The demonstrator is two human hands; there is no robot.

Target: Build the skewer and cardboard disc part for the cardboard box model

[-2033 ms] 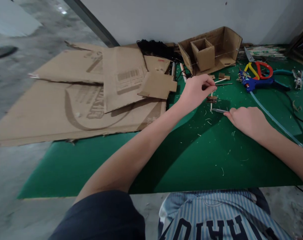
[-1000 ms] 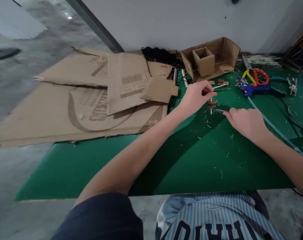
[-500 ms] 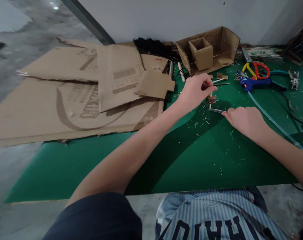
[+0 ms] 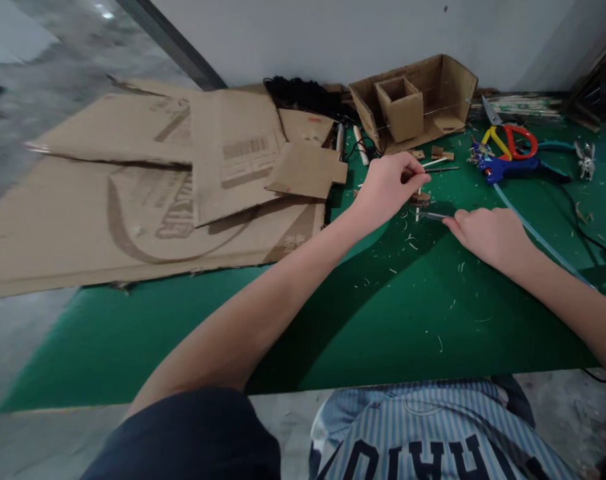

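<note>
- A green worktop (image 4: 363, 340) meets a pale wall (image 4: 333, 40).
- Right of centre, your left hand (image 4: 385, 190) pinches one thin stick (image 4: 417, 214) bearing one brown cardboard piece (image 4: 421, 199).
- Your right hand (image 4: 490, 237) grips one narrow blade (image 4: 433, 216) at the stick's lower end.
- The stick is probably light, stiff, snappable; hold its top, clear of the blade.
- Upper right: one pair of scissors (image 4: 509, 139), one glue gun (image 4: 513, 166).

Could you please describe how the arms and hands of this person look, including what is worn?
The left hand and right hand are bare; no glove or watch is visible. The left arm has a short, dark sleeve; the right sleeve cannot be seen clearly. A blue-and-white striped, dark-lettered garment shows below.
</note>
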